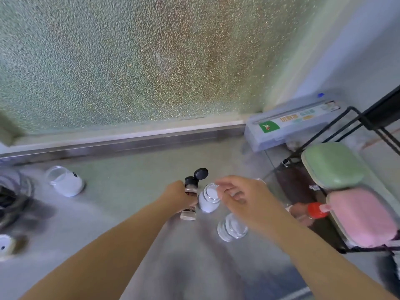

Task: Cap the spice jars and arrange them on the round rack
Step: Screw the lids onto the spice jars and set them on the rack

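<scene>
At frame centre, a flip-top spice bottle [190,191], its black cap open, is gripped by the left hand [180,194]. The right hand [237,194] hovers spread above uncapped glass jars [209,197]; these could be knocked over and spilled.

shaker bottle [190,195] just left of open jar [208,198], another jar [232,228] nearer, lone jar [65,180] far left

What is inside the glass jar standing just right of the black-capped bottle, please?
The glass jar is uncapped and holds white powder, seen through its open mouth. The right hand hovers beside it; how deep the powder goes is unclear.
</scene>
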